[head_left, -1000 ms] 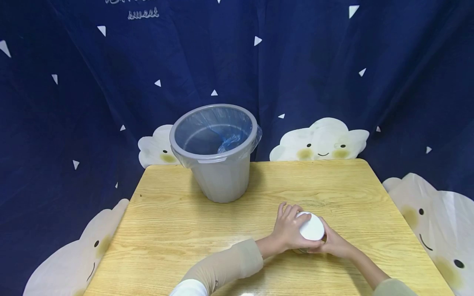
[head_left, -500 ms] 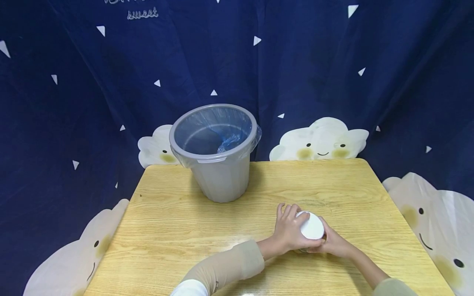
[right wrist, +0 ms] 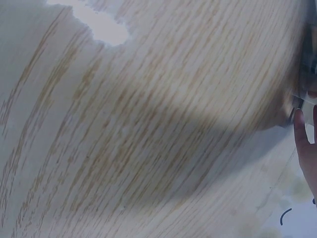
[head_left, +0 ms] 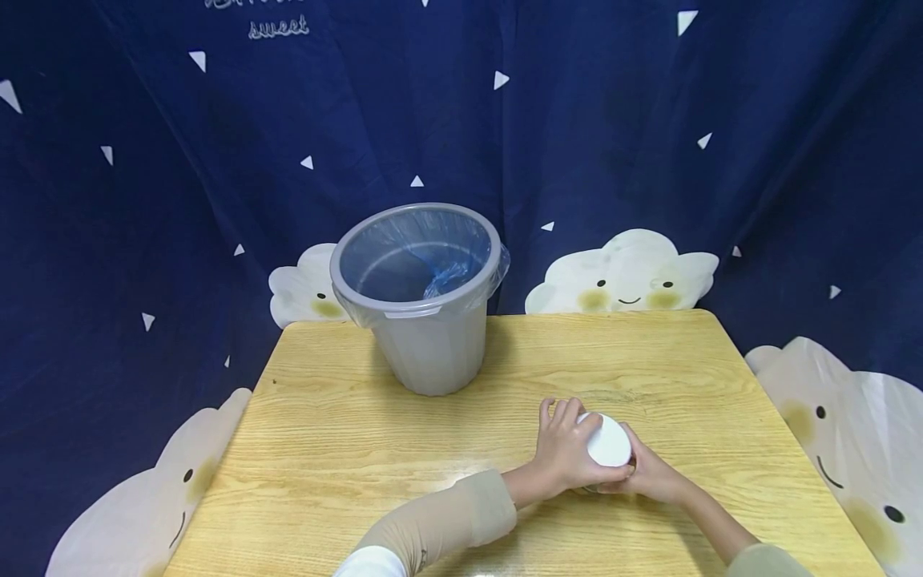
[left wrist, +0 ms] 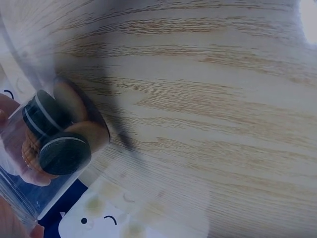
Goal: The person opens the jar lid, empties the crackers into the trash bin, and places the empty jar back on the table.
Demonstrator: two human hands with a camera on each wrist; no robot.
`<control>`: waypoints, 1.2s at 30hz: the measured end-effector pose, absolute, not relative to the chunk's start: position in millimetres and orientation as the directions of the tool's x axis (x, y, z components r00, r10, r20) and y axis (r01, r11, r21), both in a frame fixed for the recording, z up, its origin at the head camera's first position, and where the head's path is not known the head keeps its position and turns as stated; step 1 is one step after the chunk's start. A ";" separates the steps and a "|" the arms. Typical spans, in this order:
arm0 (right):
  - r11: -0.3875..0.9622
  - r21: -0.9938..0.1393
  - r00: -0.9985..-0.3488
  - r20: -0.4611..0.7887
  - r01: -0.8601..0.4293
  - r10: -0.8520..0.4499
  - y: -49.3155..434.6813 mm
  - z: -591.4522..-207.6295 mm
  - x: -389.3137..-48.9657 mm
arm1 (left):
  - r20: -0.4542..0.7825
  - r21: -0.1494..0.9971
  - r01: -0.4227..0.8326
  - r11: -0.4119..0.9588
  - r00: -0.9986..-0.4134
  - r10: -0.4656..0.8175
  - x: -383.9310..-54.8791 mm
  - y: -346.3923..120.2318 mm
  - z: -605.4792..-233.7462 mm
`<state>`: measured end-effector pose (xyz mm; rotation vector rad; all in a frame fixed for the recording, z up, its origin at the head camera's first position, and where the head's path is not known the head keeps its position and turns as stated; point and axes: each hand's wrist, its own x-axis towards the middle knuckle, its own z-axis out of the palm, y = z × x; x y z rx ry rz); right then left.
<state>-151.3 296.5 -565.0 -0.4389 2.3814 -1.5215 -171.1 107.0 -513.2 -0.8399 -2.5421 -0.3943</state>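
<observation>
A clear jar [left wrist: 37, 201] with a white lid [head_left: 610, 445] stands on the wooden table, toward the front right in the head view. My left hand [head_left: 565, 453] grips the lid from the left, with fingers and thumb around its rim. On the other side, my right hand [head_left: 651, 474] holds the jar's body just below the lid. Through the jar's wall in the left wrist view, dark round cookies [left wrist: 64, 154] with pale stripes and brown biscuits [left wrist: 72, 100] lie at the bottom. In the head view, the hands hide most of the jar's body.
Behind and left of the hands stands a grey bin [head_left: 436, 344] lined with a clear blue bag [head_left: 450, 276]. The wooden table [head_left: 310, 449] extends around it. A dark blue curtain [head_left: 613, 144] with clouds and triangles hangs behind and beside the table.
Almost nothing differs. My left hand has shifted very slightly on the lid; the right hand, the jar and the bin stay where they were.
</observation>
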 end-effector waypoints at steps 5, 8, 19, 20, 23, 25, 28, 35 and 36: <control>0.389 -0.915 -0.916 -0.060 -0.108 -0.397 296.3 -565.2 -151.3 | 0.482 0.135 0.612 0.779 -0.728 0.489 -171.2 107.6 -513.0; 0.390 -0.914 -0.916 -0.057 -0.112 -0.397 296.2 -565.3 -151.1 | 0.479 0.139 0.605 0.784 -0.734 0.481 -170.9 108.1 -513.1; 0.379 -0.921 -0.912 -0.075 -0.092 -0.404 297.0 -565.9 -151.0 | 0.437 0.165 0.582 0.796 -0.767 0.470 -169.9 110.3 -511.6; 0.379 -0.921 -0.911 -0.076 -0.092 -0.406 297.2 -566.1 -151.0 | 0.435 0.166 0.581 0.797 -0.768 0.469 -169.8 110.3 -511.4; 0.378 -0.921 -0.911 -0.073 -0.095 -0.407 297.4 -566.8 -151.0 | 0.428 0.162 0.577 0.800 -0.772 0.470 -169.4 110.5 -511.2; 0.377 -0.921 -0.910 -0.070 -0.098 -0.408 297.6 -567.6 -151.1 | 0.417 0.156 0.575 0.803 -0.775 0.474 -169.3 110.4 -510.9; 0.379 -0.920 -0.913 -0.065 -0.101 -0.403 297.5 -568.4 -151.4 | 0.387 0.134 0.570 0.811 -0.783 0.487 -169.3 110.1 -509.8; 0.364 -0.923 -0.910 -0.043 -0.121 -0.413 297.2 -568.9 -152.1 | 0.297 0.067 0.586 0.807 -0.784 0.545 -171.3 106.7 -503.2; 0.352 -0.928 -0.907 -0.039 -0.123 -0.420 297.2 -568.8 -152.3 | 0.290 0.057 0.597 0.800 -0.777 0.559 -172.2 105.9 -501.8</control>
